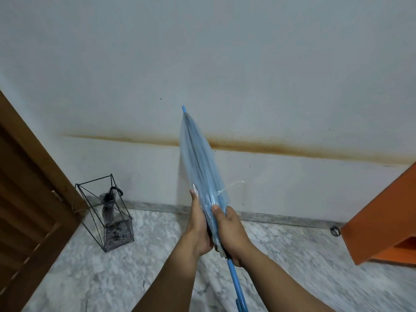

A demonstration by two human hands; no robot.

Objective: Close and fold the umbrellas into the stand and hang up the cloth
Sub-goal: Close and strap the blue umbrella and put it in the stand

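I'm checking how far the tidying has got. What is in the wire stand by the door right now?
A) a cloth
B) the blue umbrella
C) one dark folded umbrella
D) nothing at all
C: a dark folded umbrella stands inside the wire stand, while the blue umbrella is held by the left hand and the right hand.

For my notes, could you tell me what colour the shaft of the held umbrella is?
Light blue; the umbrella's shaft shows best in the head view.

Closed clear-blue umbrella (200, 167) points up at frame centre, strap loose; wire stand (105, 212) at lower left contains one folded dark umbrella (108, 206), upright.
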